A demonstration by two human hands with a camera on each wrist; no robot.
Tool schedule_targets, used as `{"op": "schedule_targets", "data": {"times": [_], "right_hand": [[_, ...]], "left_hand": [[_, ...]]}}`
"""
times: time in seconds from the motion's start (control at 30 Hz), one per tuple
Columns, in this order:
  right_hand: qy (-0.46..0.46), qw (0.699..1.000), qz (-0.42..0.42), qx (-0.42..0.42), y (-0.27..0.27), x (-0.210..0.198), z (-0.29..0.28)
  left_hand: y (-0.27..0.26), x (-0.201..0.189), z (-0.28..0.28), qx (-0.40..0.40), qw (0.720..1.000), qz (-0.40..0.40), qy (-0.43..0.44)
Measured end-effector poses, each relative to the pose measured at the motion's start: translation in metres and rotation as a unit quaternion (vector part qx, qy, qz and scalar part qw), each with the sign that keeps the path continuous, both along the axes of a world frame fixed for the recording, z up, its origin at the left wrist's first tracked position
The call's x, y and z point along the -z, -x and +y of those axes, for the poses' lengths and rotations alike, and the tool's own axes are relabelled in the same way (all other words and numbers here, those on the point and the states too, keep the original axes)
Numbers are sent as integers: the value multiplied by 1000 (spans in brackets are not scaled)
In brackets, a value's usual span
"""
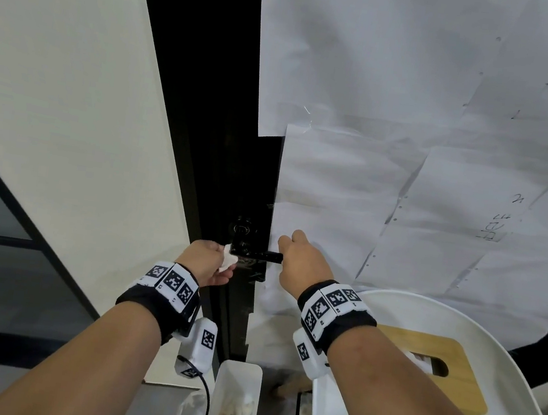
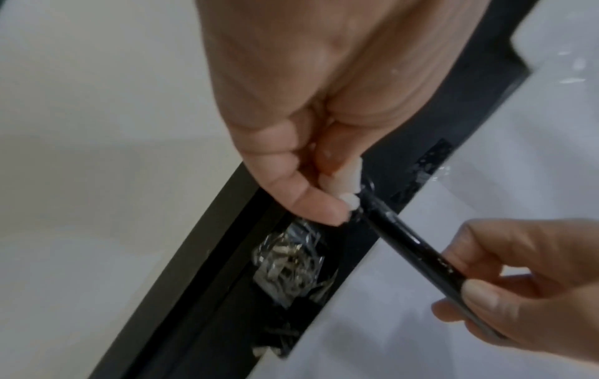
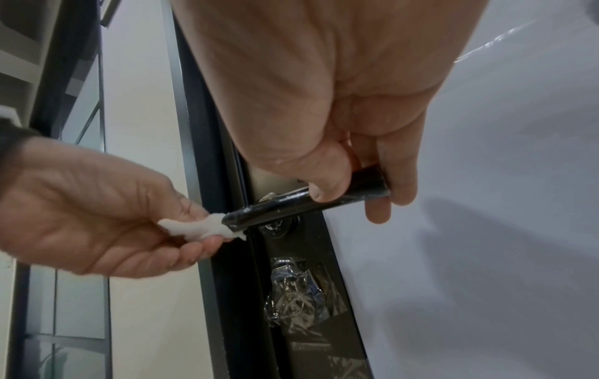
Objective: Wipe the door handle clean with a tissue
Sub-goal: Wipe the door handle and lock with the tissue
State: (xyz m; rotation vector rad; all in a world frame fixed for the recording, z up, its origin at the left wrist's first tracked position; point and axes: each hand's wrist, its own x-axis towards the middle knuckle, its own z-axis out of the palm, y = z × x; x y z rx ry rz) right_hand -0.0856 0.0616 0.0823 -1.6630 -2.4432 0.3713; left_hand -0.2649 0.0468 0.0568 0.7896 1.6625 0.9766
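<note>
A black lever door handle [image 1: 254,255] [image 2: 411,243] [image 3: 291,205] juts from a dark door edge. My left hand [image 1: 208,263] [image 2: 311,164] [image 3: 97,218] pinches a crumpled white tissue [image 1: 229,259] [image 2: 345,179] [image 3: 201,227] and holds it against the handle's left end. My right hand [image 1: 300,259] [image 2: 505,282] [image 3: 350,179] grips the handle's free right end, thumb under it and fingers curled over it. White specks show on the handle near the tissue.
White paper sheets [image 1: 414,121] cover the door. Crinkled clear tape [image 3: 298,302] sits on the dark frame below the handle. Below stand a white bin [image 1: 234,406] with used tissues and a white chair [image 1: 453,367] bearing a wooden tissue box [image 1: 436,365].
</note>
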Motion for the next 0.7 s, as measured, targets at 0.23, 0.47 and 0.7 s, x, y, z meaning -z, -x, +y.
{"op": "schedule_targets", "data": {"times": [0.23, 0.47, 0.7], "right_hand": [[-5, 1000, 0, 2, 1, 3, 1], [-9, 1000, -5, 0, 0, 6, 2], [-20, 1000, -5, -7, -2, 6, 2]], "left_hand": [[2, -23, 6, 54, 903, 390, -170], [-16, -23, 15, 218, 792, 562, -97], [-39, -40, 9, 248, 717, 649, -52]]}}
